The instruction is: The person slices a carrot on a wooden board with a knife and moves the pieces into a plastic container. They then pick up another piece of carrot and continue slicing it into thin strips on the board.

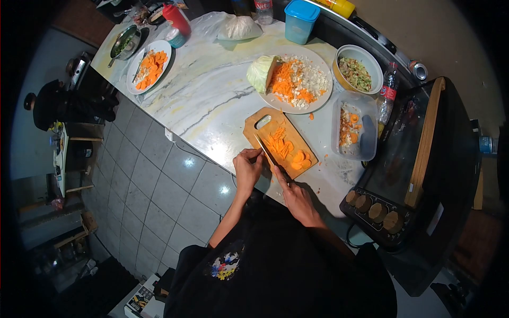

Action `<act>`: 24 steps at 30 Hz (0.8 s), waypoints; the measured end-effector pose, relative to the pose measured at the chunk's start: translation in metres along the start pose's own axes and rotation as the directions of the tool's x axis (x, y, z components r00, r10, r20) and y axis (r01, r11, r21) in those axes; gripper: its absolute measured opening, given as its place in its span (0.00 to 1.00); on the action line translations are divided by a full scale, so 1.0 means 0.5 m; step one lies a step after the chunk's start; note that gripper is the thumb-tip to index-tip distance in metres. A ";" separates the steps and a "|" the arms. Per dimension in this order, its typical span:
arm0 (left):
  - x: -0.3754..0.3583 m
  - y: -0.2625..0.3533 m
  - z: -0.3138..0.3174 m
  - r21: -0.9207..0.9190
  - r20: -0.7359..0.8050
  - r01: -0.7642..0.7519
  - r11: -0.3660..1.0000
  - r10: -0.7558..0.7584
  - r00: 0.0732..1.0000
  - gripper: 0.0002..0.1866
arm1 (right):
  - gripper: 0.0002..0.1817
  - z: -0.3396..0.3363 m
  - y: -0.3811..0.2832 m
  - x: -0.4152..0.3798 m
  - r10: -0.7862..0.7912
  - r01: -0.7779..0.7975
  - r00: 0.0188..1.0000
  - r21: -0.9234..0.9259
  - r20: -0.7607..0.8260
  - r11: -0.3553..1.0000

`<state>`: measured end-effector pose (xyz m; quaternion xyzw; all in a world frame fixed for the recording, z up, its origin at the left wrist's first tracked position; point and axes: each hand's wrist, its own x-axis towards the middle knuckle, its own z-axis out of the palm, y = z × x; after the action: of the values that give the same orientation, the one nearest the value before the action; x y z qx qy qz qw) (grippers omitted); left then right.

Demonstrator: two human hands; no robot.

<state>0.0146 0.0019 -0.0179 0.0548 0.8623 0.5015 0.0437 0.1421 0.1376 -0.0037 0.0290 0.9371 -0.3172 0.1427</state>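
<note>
My right hand (298, 200) is closed round the handle of a knife (266, 151), whose blade slants up and left over a wooden cutting board (253, 127). My left hand (248, 168) is at the board's near left edge, close to the blade, fingers pinched together; what they hold, if anything, is hidden. Carrot strips (277, 143) lie beside the blade. Several round carrot slices (301, 160) rest at the board's right corner.
Behind the board stands a large plate (297, 109) with cabbage (261, 74), grated carrot and chopped white bits. To the right are a plastic container (372, 144), a bowl (342, 51) and an oven (395, 143). A carrot plate (133, 88) sits far left. Another person (50, 106) is beyond.
</note>
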 end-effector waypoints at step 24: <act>0.002 0.021 -0.003 0.010 -0.005 0.069 0.998 -0.069 0.998 0.09 | 0.45 -0.022 0.011 0.012 -0.082 0.123 0.987 0.309 -0.141 0.943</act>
<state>0.0138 0.0057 -0.0080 0.0239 0.8663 0.4954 0.0586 0.1346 0.1485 -0.0002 0.0225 0.8813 -0.4681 0.0601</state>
